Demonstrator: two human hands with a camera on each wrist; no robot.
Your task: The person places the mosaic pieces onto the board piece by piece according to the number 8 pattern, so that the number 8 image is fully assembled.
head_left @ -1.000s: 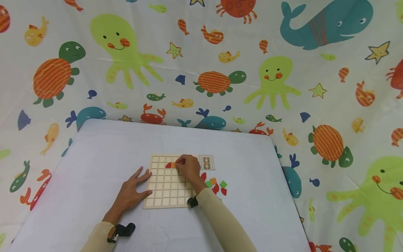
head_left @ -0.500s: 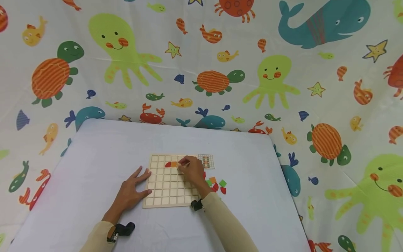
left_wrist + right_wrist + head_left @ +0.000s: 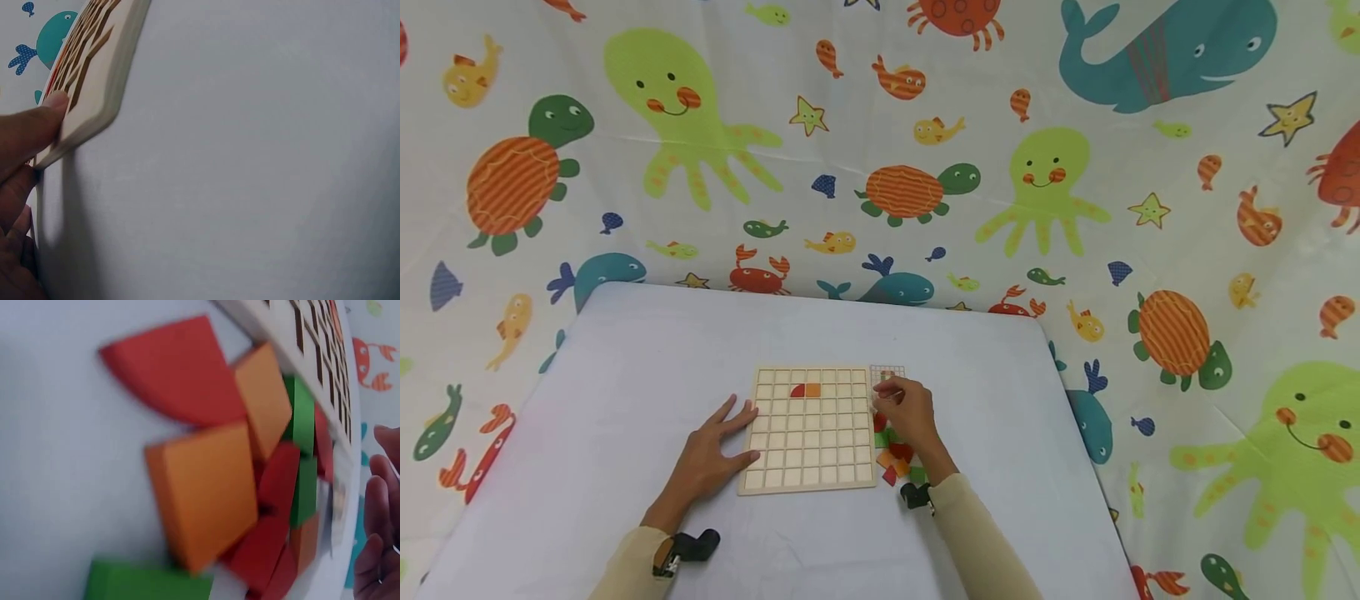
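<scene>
My left hand [image 3: 709, 458] lies at the left side of a wooden grid board [image 3: 820, 454], fingers spread and touching its edge. The thumb [image 3: 56, 103] is on the board's rim in the left wrist view. Two pieces sit side by side in upper cells: a red quarter-round block [image 3: 798, 391] and an orange square block [image 3: 813, 390]. Beyond the board's right edge, my right hand [image 3: 912, 415] hovers over the loose blocks and overlaps a small printed pattern card [image 3: 887, 370]. Its fingers are loosely bent, and nothing shows between them.
Right of the board lies a pile of loose blocks: red quarter-rounds [image 3: 178, 372], orange squares [image 3: 206, 490] and green pieces [image 3: 147, 581]. The white table [image 3: 1015, 417] ends at a sea-animal curtain [image 3: 850, 125] behind.
My right hand has left the orange square in its cell and moved right, off the board, to the loose blocks and card. The left hand has stayed at the edge.
</scene>
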